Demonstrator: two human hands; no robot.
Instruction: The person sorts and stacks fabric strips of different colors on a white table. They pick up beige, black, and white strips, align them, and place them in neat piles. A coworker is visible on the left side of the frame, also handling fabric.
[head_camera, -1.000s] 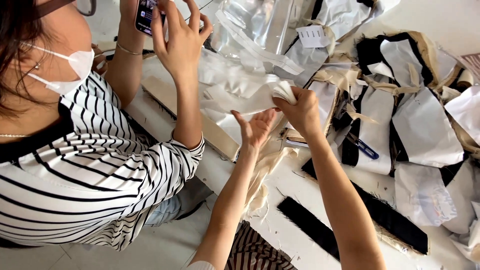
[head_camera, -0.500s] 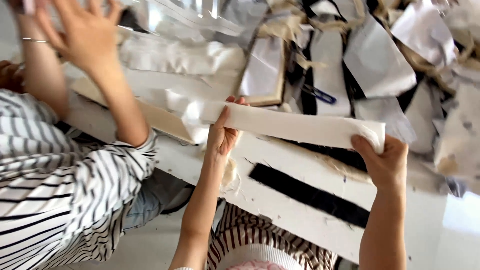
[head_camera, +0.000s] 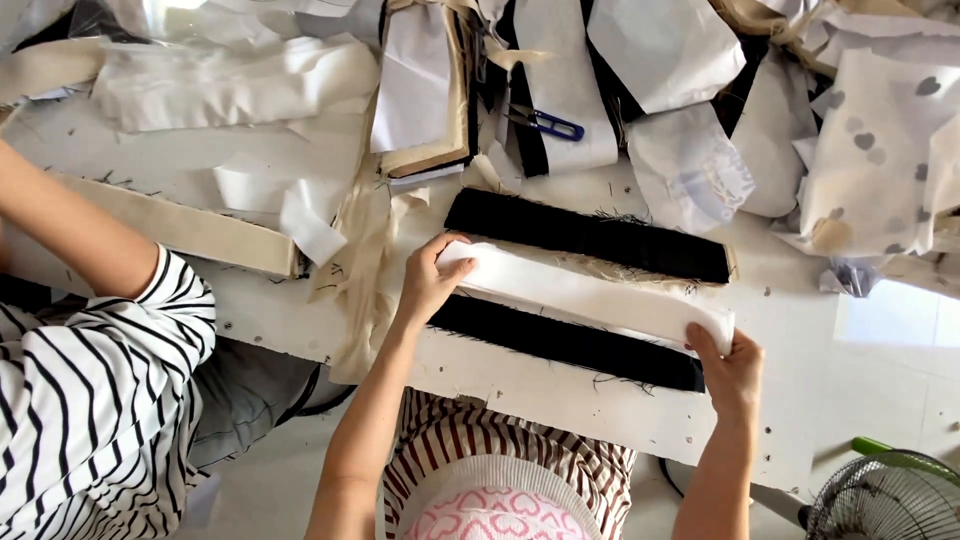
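A long white fabric strip (head_camera: 590, 290) lies stretched across the white table (head_camera: 520, 385), between two black fabric strips: one behind it (head_camera: 590, 233) and one in front (head_camera: 570, 343). My left hand (head_camera: 428, 280) grips the strip's left end. At the strip's right end, my right hand (head_camera: 728, 368) pinches it with fingers closed. The strip partly covers the nearer black strip.
A person in a striped shirt (head_camera: 90, 400) sits at the left, arm (head_camera: 70, 225) over the table. Small blue-handled snips (head_camera: 545, 122) lie among heaped white and cream fabric pieces (head_camera: 690, 110) at the back. A fan (head_camera: 885, 495) stands at the bottom right.
My hands have carried the white strip down from the pile and laid it flat between the black strips. The view has swung right, away from the other person.
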